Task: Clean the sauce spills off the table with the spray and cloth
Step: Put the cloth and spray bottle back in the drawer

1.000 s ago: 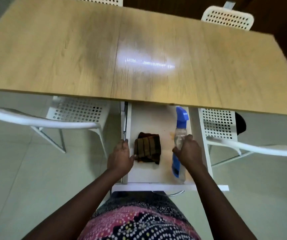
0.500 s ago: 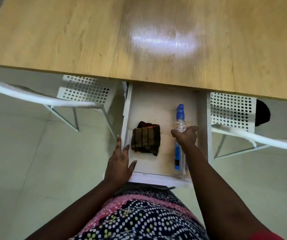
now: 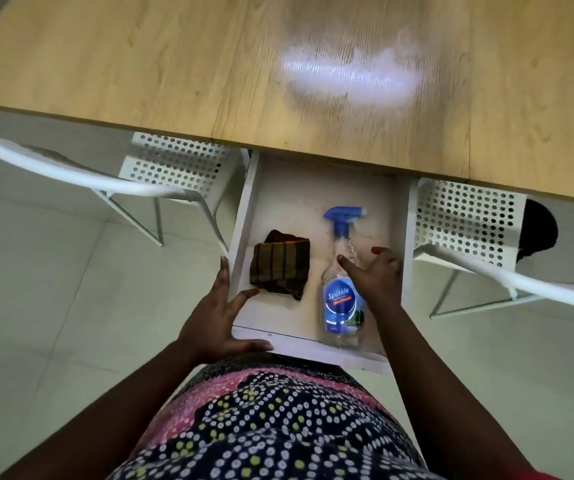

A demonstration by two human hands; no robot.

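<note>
A white drawer (image 3: 290, 344) stands pulled out from under the wooden table (image 3: 140, 64). Inside it a folded brown striped cloth (image 3: 280, 265) lies on the left. To its right a clear spray bottle (image 3: 341, 292) with a blue trigger head lies flat. My left hand (image 3: 219, 313) rests on the drawer's front left corner with fingers spread. My right hand (image 3: 372, 275) hovers over the bottle's neck with fingers straight and spread, gripping nothing. No sauce shows on the visible tabletop, only a bright glare patch.
White perforated chairs stand on each side of the drawer, one at the left (image 3: 174, 168) and one at the right (image 3: 465, 216). A dark round object (image 3: 538, 233) lies behind the right chair. Pale floor tiles (image 3: 36, 306) lie below.
My right hand has let go of the spray bottle, which now lies flat in the drawer. My left hand slid from the drawer's side wall to its front corner. The view moved closer.
</note>
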